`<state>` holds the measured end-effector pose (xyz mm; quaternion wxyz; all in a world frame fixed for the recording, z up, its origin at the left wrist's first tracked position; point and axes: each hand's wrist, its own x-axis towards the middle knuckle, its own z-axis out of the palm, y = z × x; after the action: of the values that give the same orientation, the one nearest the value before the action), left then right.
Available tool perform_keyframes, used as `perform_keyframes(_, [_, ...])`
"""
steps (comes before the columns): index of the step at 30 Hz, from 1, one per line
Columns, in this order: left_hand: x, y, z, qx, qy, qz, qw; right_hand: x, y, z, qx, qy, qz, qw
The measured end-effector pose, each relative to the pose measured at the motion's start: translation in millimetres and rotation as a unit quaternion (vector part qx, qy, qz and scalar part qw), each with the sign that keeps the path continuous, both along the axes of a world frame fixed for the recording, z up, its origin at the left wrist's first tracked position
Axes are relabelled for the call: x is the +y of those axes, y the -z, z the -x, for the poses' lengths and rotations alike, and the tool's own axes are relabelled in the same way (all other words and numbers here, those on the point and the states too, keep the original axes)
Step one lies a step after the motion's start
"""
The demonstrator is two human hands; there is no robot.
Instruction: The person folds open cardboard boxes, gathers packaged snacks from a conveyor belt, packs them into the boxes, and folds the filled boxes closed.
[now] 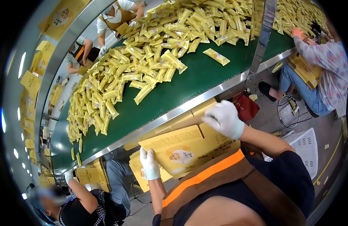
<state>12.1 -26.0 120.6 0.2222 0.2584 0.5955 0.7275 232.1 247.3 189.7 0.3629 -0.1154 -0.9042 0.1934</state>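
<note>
A flattened yellow cardboard box [192, 154] with printed text and a food picture lies across my lap, tilted toward the conveyor. My left hand [149, 164], in a white glove, grips its left edge, thumb on the printed face. At the box's upper right, my right hand [223, 119], also white-gloved, is closed with curled fingers by a raised cardboard flap; the fingertips are partly hidden, and the flap's edge meets them. More yellow cardboard shows below and left of my left hand.
A green conveyor belt [174, 94] with a metal rim carries a heap of yellow wrapped packets [143, 67]. One packet [216, 57] lies apart. Co-workers sit at left, right and across the belt. A white plastic basket [303, 150], stool [288, 111] and red bag [246, 106] stand at right.
</note>
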Motion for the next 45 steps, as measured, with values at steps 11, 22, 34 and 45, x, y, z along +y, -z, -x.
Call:
perform_keyframes(11, [43.5,-80.6,-2.1,-0.027,0.167,-0.212,0.963,7.1,-29.1,56.9,-0.356,-0.388,0.069,0.848])
perform_keyframes(22, [34.6,-134.2,27.7,0.006,0.396,0.176,0.901,-18.6,-37.2,33.7,-0.072,-0.033,-0.089,0.993])
perform_keyframes(34, [121.6,-119.9,10.7,0.396,0.386,0.405,0.728,-15.1,-6.0,9.8,-0.124,-0.201,0.246,0.94])
perform_keyframes(45, [58.9,-101.9,23.9,0.366,0.167,0.251,0.881,-68.4,123.2,-51.2,0.078,-0.163,0.897,0.403])
